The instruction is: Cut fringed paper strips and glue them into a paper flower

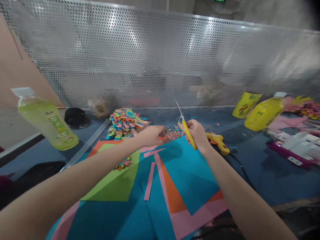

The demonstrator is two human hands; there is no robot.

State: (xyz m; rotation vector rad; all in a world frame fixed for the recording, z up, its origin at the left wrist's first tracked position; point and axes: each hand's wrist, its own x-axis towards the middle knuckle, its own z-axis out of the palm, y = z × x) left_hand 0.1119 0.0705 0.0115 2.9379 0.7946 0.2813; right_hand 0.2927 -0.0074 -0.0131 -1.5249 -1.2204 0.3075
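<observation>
My right hand point(198, 133) is closed round yellow-handled scissors point(188, 133), whose blades point up and away from me. Opposite it, my left hand point(153, 135) has its fingers curled together, with a small bit of orange paper point(163, 138) showing at the fingertips. Between and beyond both hands lies a heap of shredded paper scraps point(175, 132). Below them are spread sheets of blue paper point(190, 173), orange paper point(173, 196) and pink paper point(185, 223). A loose pink strip point(150, 181) rests on the blue, and a green sheet point(112, 186) lies under my left forearm.
Left of the scraps stands a pile of colourful fringed paper pieces point(125, 123). A yellow glue gun point(218, 142) with a black cord is by my right wrist. Bottles stand at left point(47, 121) and right point(265, 111), beside a yellow can point(246, 105). A perforated metal screen point(150, 56) bounds the back.
</observation>
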